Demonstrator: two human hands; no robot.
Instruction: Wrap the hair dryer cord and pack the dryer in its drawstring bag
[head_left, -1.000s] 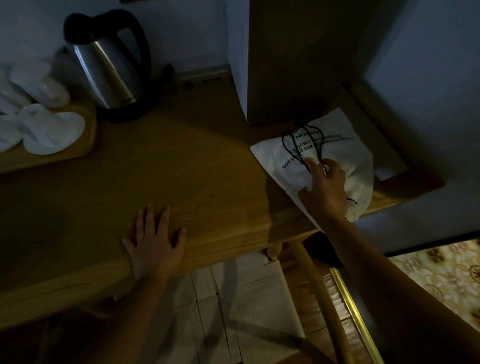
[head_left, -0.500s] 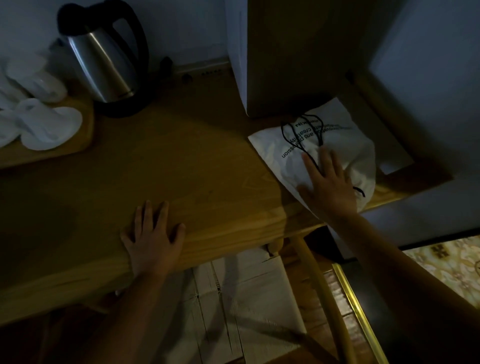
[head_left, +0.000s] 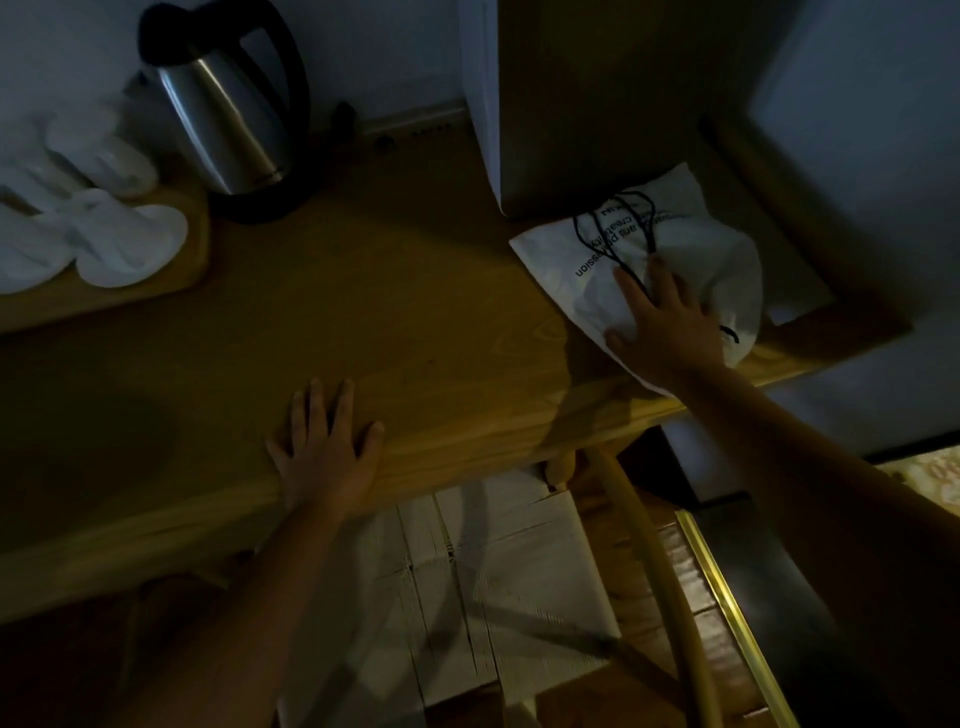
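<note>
Two bare hands lie flat with spread fingers on the smooth wooden desk (head_left: 415, 322): the left hand (head_left: 324, 452) at 6 o'clock on the rounded edge, the right hand (head_left: 665, 332) at 3 o'clock pressing the crumpled white bag (head_left: 691, 244) with black cord loops (head_left: 613, 228). At 11 o'clock stands a shiny steel kettle (head_left: 223, 130).

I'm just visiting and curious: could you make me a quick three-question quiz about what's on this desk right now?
1. True or false: the right hand lies flat on the white drawstring bag with black cords.
2. Which stands at the back left of the wooden desk? A) steel electric kettle with black handle B) a lamp C) a vase
3. Fill in: the left hand rests, fingers spread, on the desk's front ____.

Key: 1 true; 2 A; 3 edge.
</note>
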